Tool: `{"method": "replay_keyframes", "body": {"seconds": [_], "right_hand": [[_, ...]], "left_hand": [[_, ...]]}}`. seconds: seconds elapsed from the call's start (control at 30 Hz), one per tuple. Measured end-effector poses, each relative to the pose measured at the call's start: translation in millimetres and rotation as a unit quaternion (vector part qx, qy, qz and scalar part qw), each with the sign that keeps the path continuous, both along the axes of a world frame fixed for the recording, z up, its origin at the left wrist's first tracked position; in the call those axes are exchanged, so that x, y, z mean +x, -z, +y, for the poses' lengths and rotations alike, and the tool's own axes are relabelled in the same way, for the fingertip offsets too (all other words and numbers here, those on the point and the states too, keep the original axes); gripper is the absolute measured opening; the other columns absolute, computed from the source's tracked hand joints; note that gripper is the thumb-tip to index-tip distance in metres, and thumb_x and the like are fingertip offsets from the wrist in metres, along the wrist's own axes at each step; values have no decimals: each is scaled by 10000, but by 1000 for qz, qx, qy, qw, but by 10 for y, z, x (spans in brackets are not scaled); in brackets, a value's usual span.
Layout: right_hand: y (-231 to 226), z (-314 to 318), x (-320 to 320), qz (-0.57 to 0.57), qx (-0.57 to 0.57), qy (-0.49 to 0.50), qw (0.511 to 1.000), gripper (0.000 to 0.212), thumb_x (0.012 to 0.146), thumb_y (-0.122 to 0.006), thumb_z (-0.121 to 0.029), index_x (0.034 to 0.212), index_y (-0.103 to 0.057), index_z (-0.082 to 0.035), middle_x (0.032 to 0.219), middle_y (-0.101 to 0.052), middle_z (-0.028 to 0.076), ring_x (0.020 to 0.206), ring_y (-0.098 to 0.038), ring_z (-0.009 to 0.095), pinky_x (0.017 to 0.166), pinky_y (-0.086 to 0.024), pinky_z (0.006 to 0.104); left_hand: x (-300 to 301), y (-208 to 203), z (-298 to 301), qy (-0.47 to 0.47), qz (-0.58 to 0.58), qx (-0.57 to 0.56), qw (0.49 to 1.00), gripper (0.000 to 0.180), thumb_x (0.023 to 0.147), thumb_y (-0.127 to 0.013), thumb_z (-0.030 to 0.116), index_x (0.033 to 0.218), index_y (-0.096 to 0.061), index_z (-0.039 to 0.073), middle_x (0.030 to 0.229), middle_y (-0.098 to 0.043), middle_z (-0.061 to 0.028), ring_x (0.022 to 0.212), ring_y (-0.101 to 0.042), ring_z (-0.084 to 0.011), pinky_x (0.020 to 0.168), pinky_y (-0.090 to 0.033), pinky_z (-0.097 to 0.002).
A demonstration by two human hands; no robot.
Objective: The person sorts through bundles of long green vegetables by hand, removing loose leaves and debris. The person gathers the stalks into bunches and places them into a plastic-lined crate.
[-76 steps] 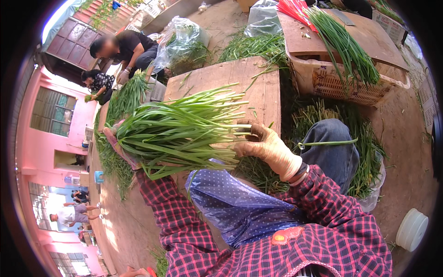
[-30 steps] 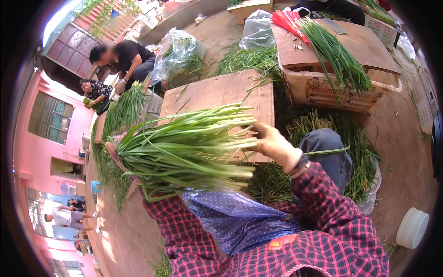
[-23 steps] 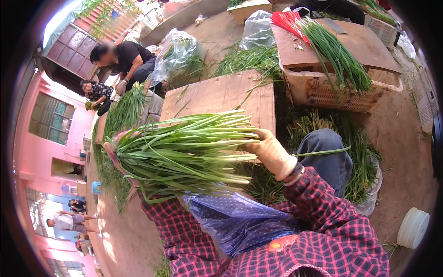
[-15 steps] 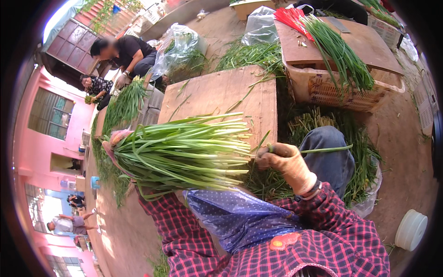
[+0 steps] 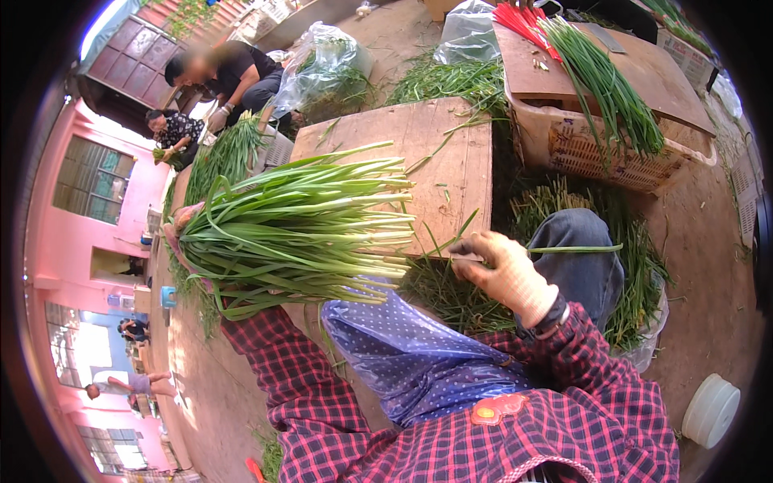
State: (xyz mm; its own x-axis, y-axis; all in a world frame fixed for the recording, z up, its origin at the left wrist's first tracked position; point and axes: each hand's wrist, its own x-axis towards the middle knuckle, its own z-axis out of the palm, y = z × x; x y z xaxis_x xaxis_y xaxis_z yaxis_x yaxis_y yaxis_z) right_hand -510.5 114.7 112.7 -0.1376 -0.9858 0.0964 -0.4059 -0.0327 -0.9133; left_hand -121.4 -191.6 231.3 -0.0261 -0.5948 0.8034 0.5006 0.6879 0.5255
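Head camera view, looking down at a seated person in a red-and-black checked shirt (image 5: 483,443) and a blue dotted apron (image 5: 419,350). The gloved left hand (image 5: 172,238), partly hidden by leaves, grasps a thick green bunch (image 5: 298,233) by its leafy end. The bunch lies sideways across the view, pale stalk ends pointing right, overlapping the near left part of a wooden board (image 5: 394,137); whether it touches the board cannot be told.

The gloved right hand (image 5: 511,278) is just beyond the stalk ends, apart from them, near the board's lower right corner. Its fingers are curled in toward the thumb; something thin and pale shows there, too small to name, and whether they grip it is unclear.

Behind, at upper right, a plastic crate (image 5: 612,153) carries a brown panel (image 5: 644,76) with another bunch of greens (image 5: 604,80) and red strips (image 5: 523,28).
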Motion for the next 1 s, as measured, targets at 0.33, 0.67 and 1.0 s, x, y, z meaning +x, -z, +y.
{"method": "replay_keyframes", "body": {"seconds": [0.33, 0.67, 1.0], "right_hand": [[-254, -576, 365, 45, -141, 13, 989, 203, 811, -710, -192, 946, -676, -42, 805, -642, 176, 763, -625, 376, 673, -507, 427], [607, -192, 170, 364, 277, -180, 871, 264, 771, -725, -283, 964, -713, -102, 916, -712, 108, 884, -682, 305, 778, -532, 420], [191, -821, 51, -390, 26, -21, 920, 408, 872, -706, -265, 1211, -640, -50, 1053, -694, 61, 937, -635, 194, 861, -492, 298]], "left_hand": [[-247, -424, 411, 286, -92, 144, 943, 567, 1051, -256, 411, 1197, -586, -27, 1195, -615, -205, 1119, -589, -319, 1014, -459, -461], [-257, -440, 426, 226, -40, 188, 955, 526, 1037, -307, 408, 1159, -589, -19, 1143, -626, -191, 1058, -602, -306, 963, -477, -448], [-522, -443, 564, 96, -4, 230, 969, 488, 1023, -358, 405, 1120, -592, -11, 1091, -636, -178, 997, -614, -294, 912, -495, -436]]}}
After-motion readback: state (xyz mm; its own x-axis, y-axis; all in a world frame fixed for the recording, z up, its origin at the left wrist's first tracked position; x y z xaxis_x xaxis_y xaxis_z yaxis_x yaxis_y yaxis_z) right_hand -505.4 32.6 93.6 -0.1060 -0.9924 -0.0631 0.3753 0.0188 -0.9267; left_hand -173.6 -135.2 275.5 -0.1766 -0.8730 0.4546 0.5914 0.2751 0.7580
